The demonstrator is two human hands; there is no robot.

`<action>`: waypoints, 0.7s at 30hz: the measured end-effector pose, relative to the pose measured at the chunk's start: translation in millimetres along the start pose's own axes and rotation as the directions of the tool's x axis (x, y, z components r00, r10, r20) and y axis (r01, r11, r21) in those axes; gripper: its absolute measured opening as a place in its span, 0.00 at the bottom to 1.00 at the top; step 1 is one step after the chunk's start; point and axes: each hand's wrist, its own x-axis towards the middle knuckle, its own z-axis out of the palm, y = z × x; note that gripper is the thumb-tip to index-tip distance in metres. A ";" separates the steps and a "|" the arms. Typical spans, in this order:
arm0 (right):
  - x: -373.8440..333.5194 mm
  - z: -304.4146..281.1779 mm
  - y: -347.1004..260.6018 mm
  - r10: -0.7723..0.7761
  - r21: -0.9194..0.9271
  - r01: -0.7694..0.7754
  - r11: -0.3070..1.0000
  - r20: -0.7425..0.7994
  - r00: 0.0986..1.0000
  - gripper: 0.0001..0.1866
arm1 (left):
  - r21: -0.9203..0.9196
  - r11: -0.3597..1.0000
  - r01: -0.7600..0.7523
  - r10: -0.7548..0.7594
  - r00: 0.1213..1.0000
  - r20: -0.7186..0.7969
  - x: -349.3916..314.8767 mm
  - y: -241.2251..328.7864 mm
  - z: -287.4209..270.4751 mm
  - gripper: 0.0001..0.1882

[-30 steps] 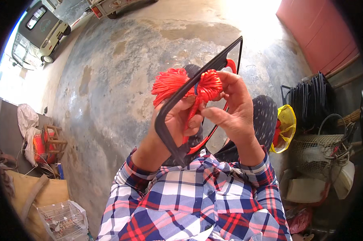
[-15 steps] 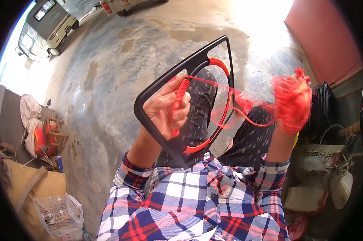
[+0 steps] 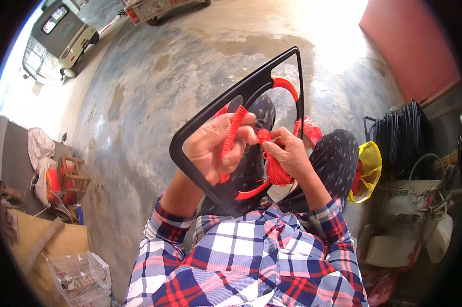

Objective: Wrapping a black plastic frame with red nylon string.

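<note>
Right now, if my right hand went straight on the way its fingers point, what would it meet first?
Likely your left hand, at its fingertips, just past the top of the red cord bundle that your right hand pinches. Depth is hard to judge.

A black frame [image 3: 260, 75] with rounded corners is held up aslant, one corner pointing to the upper right. Curved parts inside it carry red cord wrapping [image 3: 286, 87], its turns set close together on the left stretch. A hank [image 3: 277, 173] of red cord hangs within the frame's outline, bunched at the top, strands bulging below.
</note>
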 end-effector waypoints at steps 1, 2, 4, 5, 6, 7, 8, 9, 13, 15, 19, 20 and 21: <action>6.4 -2.6 -5.2 -0.036 -0.012 0.036 0.999 -0.004 0.999 0.13 | 0.005 1.000 0.018 -0.018 1.000 0.018 5.8 -3.4 8.7 0.23; 14.7 -5.7 -7.4 -0.051 0.145 0.054 0.988 -0.021 0.998 0.14 | 0.049 0.999 -0.020 0.022 0.999 -0.048 9.7 -5.5 21.1 0.22; 31.6 -7.3 -25.9 -0.093 0.403 0.095 0.910 -0.025 0.995 0.14 | 0.091 0.993 -0.079 0.089 0.990 -0.108 3.0 -5.6 37.3 0.22; 36.3 -12.5 -37.9 -0.111 0.499 0.115 0.859 -0.037 0.993 0.13 | 0.056 0.998 -0.033 0.035 0.999 -0.041 2.4 -5.4 40.0 0.20; 33.3 -7.3 -74.0 -0.098 0.758 0.108 0.643 -0.059 0.993 0.11 | 0.014 1.000 0.005 -0.005 1.000 -0.017 2.5 -10.1 39.6 0.20; 32.1 -10.8 -83.7 -0.127 0.787 0.090 0.610 -0.015 0.992 0.11 | -0.026 0.999 0.033 -0.033 0.999 -0.002 -1.0 -15.5 38.1 0.20; 35.3 -12.3 -93.1 -0.142 0.843 0.051 0.536 0.031 0.989 0.11 | -0.074 0.991 0.109 -0.107 0.994 0.036 -3.2 -12.7 47.6 0.21; 38.5 -11.5 -99.8 -0.165 0.890 0.002 0.456 0.082 0.983 0.11 | -0.228 0.955 0.190 -0.148 0.970 0.191 2.3 -14.5 47.0 0.25; 44.1 -17.4 -109.7 -0.698 0.804 0.164 0.571 0.371 0.612 0.09 | -0.462 0.859 0.221 -0.133 0.967 0.216 11.5 -28.7 62.1 0.25; 37.6 -26.8 -111.1 -0.647 0.769 0.098 0.632 0.453 0.613 0.10 | -0.483 0.830 0.278 -0.196 0.957 0.215 10.2 -26.4 63.3 0.23; 29.6 -29.3 -93.5 -0.312 0.524 0.217 0.823 0.098 0.945 0.21 | -0.319 0.935 0.156 -0.139 0.988 0.073 6.1 -19.1 48.8 0.18; 22.0 -27.6 -85.8 -0.271 0.571 0.191 0.799 0.057 0.961 0.23 | -0.237 0.961 0.145 -0.147 0.989 0.007 1.4 -15.3 43.3 0.18; 13.1 -28.4 -79.5 -0.227 0.612 0.176 0.771 0.005 0.974 0.25 | -0.149 0.978 0.147 -0.155 0.987 -0.049 0.8 -13.0 41.1 0.17</action>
